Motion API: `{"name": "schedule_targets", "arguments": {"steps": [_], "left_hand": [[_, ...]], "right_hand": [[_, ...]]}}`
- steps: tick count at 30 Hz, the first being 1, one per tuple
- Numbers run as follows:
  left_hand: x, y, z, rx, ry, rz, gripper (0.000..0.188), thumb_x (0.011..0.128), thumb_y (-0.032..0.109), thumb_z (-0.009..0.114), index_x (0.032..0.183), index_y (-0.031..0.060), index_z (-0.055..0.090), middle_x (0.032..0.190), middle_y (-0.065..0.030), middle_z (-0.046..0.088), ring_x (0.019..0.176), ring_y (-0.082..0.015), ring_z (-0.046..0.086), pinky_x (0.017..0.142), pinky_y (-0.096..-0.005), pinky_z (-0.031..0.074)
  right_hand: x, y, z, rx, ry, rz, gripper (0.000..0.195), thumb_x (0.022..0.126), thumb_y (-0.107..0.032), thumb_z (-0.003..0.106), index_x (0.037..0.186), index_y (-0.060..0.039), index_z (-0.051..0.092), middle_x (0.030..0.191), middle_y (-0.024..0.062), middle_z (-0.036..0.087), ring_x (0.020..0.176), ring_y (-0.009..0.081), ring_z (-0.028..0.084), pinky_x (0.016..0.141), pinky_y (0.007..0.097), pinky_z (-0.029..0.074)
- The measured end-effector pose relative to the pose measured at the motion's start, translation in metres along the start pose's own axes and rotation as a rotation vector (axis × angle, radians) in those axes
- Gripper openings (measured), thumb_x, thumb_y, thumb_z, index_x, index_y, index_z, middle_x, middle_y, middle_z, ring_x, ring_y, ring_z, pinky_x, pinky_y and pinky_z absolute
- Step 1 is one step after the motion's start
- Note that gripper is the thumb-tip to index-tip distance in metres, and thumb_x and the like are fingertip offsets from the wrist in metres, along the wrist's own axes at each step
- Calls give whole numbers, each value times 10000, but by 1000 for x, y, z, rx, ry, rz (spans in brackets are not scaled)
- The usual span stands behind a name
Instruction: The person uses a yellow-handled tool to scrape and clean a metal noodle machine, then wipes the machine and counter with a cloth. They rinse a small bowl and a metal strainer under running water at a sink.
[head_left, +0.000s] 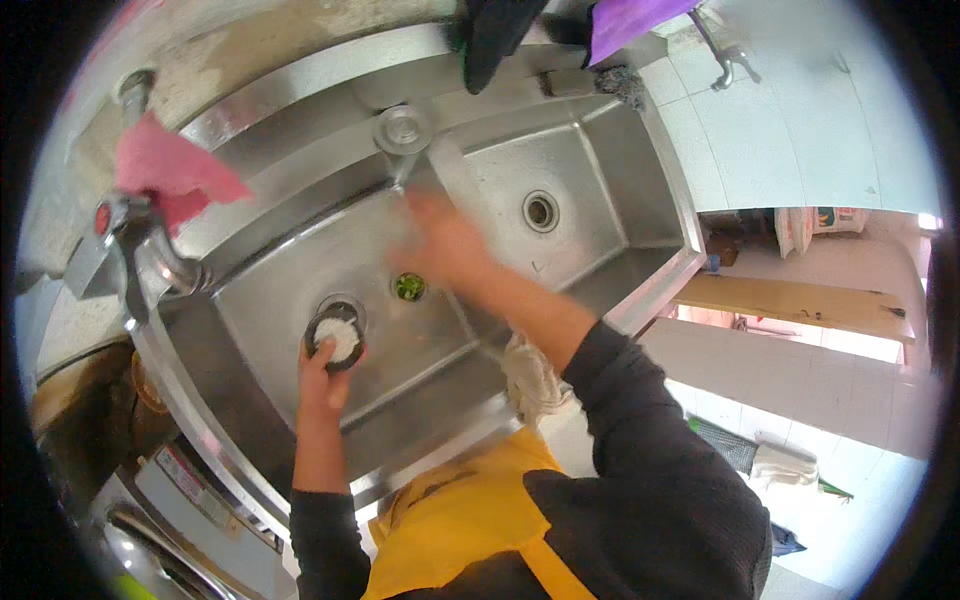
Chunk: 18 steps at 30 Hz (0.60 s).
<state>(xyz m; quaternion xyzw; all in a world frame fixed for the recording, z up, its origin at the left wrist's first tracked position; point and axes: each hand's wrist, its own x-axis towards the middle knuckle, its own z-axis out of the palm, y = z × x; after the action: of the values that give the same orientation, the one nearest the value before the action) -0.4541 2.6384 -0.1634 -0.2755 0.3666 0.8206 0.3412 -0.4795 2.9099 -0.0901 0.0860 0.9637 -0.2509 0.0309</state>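
Note:
My left hand (319, 382) holds a small dark round bowl (346, 364) over the left sink basin, thumb inside its rim. White material (342, 339), powdery or grainy, fills the bowl. Blurred by motion, my right hand (444, 244) hangs over the right part of that basin, near the divider. Whether its fingers hold anything is unclear. Just left of and below it, a small round container holds chopped green pieces (410, 286). The container seems to rest on the floor of the stainless steel left basin (277, 285).
The right basin (502, 195) has an uncovered drain (541, 211). A metal strainer (403, 130) sits on the back ledge beside a steel wool scourer (621, 84). At left stands a tap (161, 255) with a pink cloth (169, 161). A pale cloth (531, 379) drapes the front edge.

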Motion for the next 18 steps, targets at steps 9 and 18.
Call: {"name": "schedule_targets", "arguments": {"steps": [9, 18], "left_hand": [[-11, -20, -34, -247, 74, 57, 527, 775, 140, 646, 1263, 87, 457, 1248, -151, 522, 1163, -357, 495, 971, -592, 380], [-23, 4, 18, -322, 266, 92, 495, 892, 547, 390, 1152, 160, 558, 1163, -58, 595, 1029, -311, 546, 881, -500, 379]], "right_hand": [[155, 263, -169, 2, 476, 849, 781, 696, -455, 723, 1307, -65, 433, 1235, 154, 524, 1050, 335, 570, 821, 419, 489], [145, 359, -164, -357, 5, -97, 499, 771, -115, 702, 1238, -100, 525, 1100, 123, 617, 894, 220, 624, 767, 318, 535]]}}
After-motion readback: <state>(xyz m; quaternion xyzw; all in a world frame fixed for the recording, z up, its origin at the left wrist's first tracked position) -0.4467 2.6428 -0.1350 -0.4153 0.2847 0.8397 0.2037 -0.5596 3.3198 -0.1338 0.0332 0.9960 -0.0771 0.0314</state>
